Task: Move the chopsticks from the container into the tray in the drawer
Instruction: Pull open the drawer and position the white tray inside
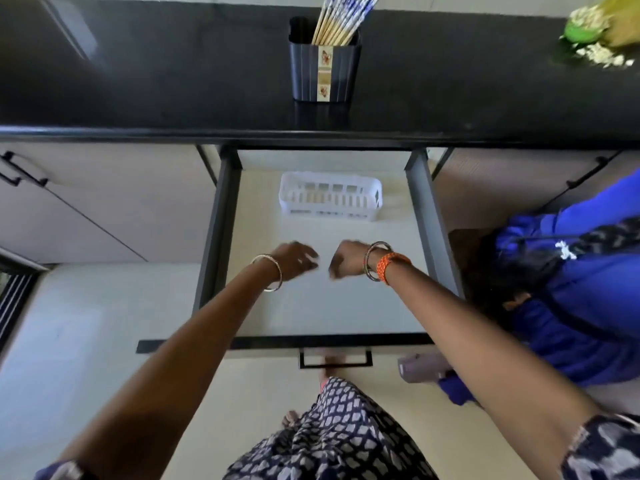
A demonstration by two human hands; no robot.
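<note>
Both hands empty over the open drawer (pixel 420 188): left hand (pixel 294 259) w/ fingers loosely curled, right hand (pixel 346 259) curled loosely too, close together, blurred. White slotted tray (pixel 330 200) lies on the pale drawer floor just beyond them. Further past, chopsticks (pixel 341 19) stand in the dark container (pixel 325 69) on the glossy black countertop (pixel 138 71); pale cabinet fronts either side, light floor below.

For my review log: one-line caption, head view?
Empty hands over open drawer; chopsticks in container, tray empty.
</note>
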